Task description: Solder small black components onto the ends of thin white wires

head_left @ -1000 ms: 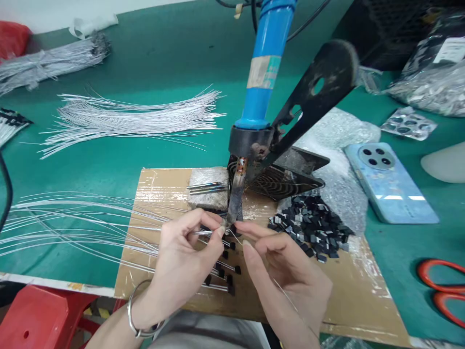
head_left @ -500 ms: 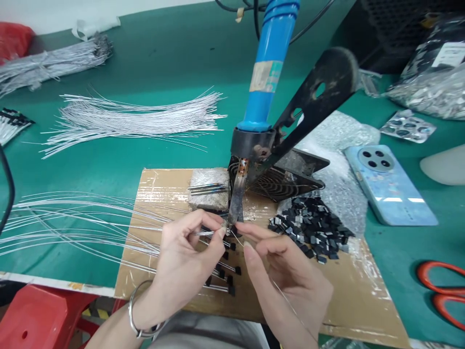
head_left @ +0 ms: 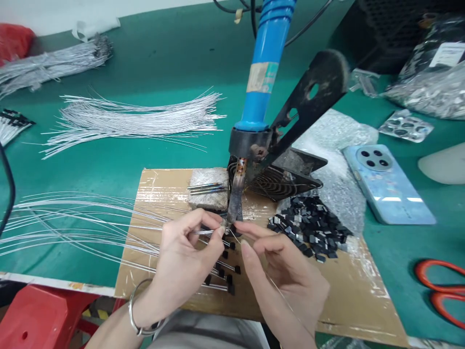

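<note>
A blue-handled soldering iron (head_left: 262,77) hangs tip-down in a black metal stand (head_left: 308,97). Just below its tip, my left hand (head_left: 185,264) pinches thin white wire (head_left: 204,232) between thumb and fingers; the wire's end is hidden by fingertips and tip. From the other side, my right hand (head_left: 290,276) holds a fine strand of solder wire (head_left: 236,236), which runs up to the iron's tip and trails back across the palm. Under both hands, several white wires with black end pieces (head_left: 229,280) lie on cardboard (head_left: 348,305).
Loose black connectors (head_left: 312,228) are piled to the right, beside bubble wrap (head_left: 339,169) and a blue phone (head_left: 390,186). Red-handled scissors (head_left: 441,291) rest at the right edge. A white wire bundle (head_left: 138,118) lies behind, left of the iron. A wire-wrapped block (head_left: 209,198) carries metal rods.
Both hands keep nearly the same pose at the iron's tip. My right hand and the iron appear slightly further left, along with a small shift of the view.
</note>
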`<state>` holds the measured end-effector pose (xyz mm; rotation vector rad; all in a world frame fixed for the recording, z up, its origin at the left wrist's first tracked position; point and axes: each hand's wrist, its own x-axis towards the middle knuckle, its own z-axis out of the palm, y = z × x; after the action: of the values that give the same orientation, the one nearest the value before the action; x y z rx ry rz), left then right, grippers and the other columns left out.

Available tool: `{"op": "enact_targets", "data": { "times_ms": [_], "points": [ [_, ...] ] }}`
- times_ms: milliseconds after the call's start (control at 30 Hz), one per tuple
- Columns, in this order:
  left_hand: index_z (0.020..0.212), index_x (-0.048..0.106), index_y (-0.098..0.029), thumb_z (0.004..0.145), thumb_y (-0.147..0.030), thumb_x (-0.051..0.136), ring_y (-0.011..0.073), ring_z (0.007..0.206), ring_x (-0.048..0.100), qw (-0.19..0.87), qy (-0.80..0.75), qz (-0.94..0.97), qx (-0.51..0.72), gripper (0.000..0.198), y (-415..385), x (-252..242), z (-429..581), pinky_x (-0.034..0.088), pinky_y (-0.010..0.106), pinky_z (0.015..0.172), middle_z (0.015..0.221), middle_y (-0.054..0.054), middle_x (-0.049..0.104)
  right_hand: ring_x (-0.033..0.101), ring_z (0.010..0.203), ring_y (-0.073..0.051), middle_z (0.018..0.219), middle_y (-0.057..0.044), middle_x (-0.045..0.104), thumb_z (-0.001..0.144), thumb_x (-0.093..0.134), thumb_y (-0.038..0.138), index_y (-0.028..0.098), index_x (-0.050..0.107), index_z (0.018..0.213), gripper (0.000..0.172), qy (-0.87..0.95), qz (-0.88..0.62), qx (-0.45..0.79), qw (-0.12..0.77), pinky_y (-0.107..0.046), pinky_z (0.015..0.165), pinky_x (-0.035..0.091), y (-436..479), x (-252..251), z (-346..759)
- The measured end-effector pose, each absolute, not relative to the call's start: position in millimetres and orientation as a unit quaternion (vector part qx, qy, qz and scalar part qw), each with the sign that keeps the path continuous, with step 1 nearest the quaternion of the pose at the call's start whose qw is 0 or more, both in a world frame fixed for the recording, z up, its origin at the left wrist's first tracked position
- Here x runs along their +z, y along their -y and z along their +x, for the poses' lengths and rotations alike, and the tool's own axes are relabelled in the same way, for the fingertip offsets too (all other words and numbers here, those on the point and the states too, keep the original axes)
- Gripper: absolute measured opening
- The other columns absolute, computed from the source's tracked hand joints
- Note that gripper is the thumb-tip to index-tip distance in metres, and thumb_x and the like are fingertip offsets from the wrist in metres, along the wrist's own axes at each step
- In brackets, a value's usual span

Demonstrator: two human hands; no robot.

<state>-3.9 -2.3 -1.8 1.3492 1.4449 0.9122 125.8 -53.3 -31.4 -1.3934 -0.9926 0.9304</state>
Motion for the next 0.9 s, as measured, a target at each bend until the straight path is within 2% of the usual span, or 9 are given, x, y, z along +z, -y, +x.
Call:
{"op": "enact_targets", "data": {
  "times_ms": [300, 467, 633, 800, 900],
  "points": [
    [0.068, 0.068, -0.015, 0.077, -0.008, 0.066, 0.0106, 0.067, 0.066, 0.463, -0.584, 0.548, 0.378, 0.012, 1.0, -0.2, -3.4, 0.047, 0.017, 0.058, 0.075, 0.002, 0.074, 0.074, 0.101, -0.015, 0.108, -0.002, 0.078, 0.088, 0.067, 0.015, 0.023, 0.061, 0.076, 0.016, 0.426, -0.586, 0.392, 0.566, -0.025, 0.090, 0.054, 52.9, -32.1, 126.2],
    [0.067, 0.068, -0.015, 0.077, -0.005, 0.065, 0.0103, 0.068, 0.067, 0.465, -0.573, 0.548, 0.392, 0.014, 1.1, 3.4, -2.0, 0.050, 0.016, 0.059, 0.073, 0.002, 0.074, 0.074, 0.103, -0.019, 0.107, -0.006, 0.078, 0.088, 0.068, 0.016, 0.023, 0.062, 0.076, 0.015, 0.429, -0.589, 0.390, 0.563, -0.029, 0.090, 0.056, 53.9, -31.9, 126.7],
    [0.068, 0.068, -0.015, 0.077, -0.004, 0.065, 0.0109, 0.069, 0.067, 0.467, -0.571, 0.549, 0.393, 0.014, 1.5, 2.3, -2.3, 0.051, 0.017, 0.061, 0.074, 0.002, 0.073, 0.074, 0.104, -0.021, 0.109, -0.008, 0.078, 0.088, 0.068, 0.017, 0.022, 0.061, 0.076, 0.015, 0.433, -0.594, 0.393, 0.553, -0.031, 0.090, 0.056, 54.1, -31.6, 127.9],
    [0.068, 0.069, -0.016, 0.078, -0.007, 0.066, 0.0117, 0.067, 0.065, 0.461, -0.582, 0.558, 0.371, 0.013, 1.5, -0.8, -3.5, 0.048, 0.019, 0.057, 0.076, 0.003, 0.073, 0.074, 0.101, -0.021, 0.107, -0.009, 0.078, 0.089, 0.068, 0.018, 0.022, 0.062, 0.075, 0.015, 0.431, -0.599, 0.392, 0.550, -0.032, 0.087, 0.057, 53.7, -32.0, 128.5],
    [0.067, 0.068, -0.015, 0.077, -0.006, 0.065, 0.0122, 0.069, 0.067, 0.467, -0.577, 0.550, 0.383, 0.014, 1.8, 0.5, -2.9, 0.050, 0.019, 0.061, 0.074, 0.003, 0.073, 0.074, 0.101, -0.021, 0.107, -0.008, 0.078, 0.089, 0.068, 0.018, 0.022, 0.062, 0.076, 0.015, 0.430, -0.592, 0.396, 0.555, -0.032, 0.088, 0.057, 53.4, -32.0, 128.0]
  ]
}}
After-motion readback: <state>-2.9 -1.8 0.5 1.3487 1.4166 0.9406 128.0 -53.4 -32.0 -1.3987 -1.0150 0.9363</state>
